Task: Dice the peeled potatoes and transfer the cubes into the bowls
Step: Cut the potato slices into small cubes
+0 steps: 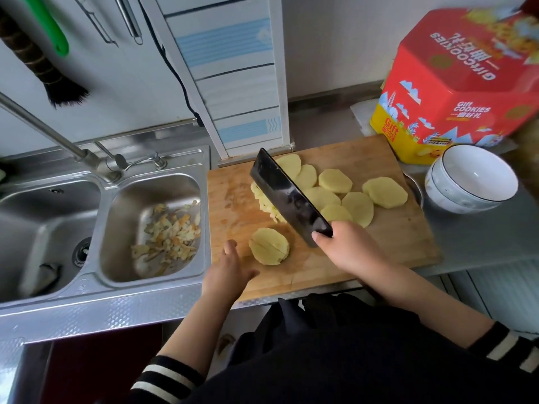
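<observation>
Pale yellow round potato slices (pixel 334 181) lie on a tan wooden cutting board (pixel 379 228). The broad cleaver blade (pixel 288 196) is black. The white ceramic bowl (pixel 469 179) has a thin dark rim line.

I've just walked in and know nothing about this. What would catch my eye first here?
Probably the big dark cleaver, gripped by the right hand over the wooden cutting board, with pale potato slices fanned out beside it. Next, the bright red cookie tin behind the board, and the potato peelings lying in the sink basin to the left.

Partly hidden items on a kitchen counter
The broad dark cleaver blade (pixel 287 196) hides most of the pale cut potato pile (pixel 264 201); its handle is buried in the right hand (pixel 348 246).
</observation>
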Motion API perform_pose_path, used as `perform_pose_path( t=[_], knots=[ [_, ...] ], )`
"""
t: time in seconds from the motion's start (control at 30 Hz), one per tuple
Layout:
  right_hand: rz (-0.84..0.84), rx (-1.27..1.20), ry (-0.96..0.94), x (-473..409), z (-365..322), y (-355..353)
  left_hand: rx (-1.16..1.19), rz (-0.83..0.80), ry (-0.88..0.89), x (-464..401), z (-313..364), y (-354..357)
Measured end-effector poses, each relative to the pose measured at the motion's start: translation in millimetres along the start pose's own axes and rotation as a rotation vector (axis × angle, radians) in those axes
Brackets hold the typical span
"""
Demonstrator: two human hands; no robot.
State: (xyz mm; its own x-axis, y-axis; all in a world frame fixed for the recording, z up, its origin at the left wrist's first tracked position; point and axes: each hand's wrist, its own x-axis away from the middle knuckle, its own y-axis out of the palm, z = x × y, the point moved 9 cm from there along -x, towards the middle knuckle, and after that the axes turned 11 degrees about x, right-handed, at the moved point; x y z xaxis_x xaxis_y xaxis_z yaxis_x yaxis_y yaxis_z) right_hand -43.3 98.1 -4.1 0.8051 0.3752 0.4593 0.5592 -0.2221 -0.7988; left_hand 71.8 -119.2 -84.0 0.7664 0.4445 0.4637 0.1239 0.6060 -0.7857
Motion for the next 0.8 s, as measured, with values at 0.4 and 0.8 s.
perform_pose_path(
  t=[0.4,0.8],
  knots=[
    [0.043,-0.181,0.095,-2.7,20.8,1.4,-0.817,-0.248,0.759,-26.2,93.5,25.6],
    [0.038,-0.129,0.05,-9.1,15.1,0.5,-0.675,-0.285,0.573,-30.2,92.3,25.9]
  ],
)
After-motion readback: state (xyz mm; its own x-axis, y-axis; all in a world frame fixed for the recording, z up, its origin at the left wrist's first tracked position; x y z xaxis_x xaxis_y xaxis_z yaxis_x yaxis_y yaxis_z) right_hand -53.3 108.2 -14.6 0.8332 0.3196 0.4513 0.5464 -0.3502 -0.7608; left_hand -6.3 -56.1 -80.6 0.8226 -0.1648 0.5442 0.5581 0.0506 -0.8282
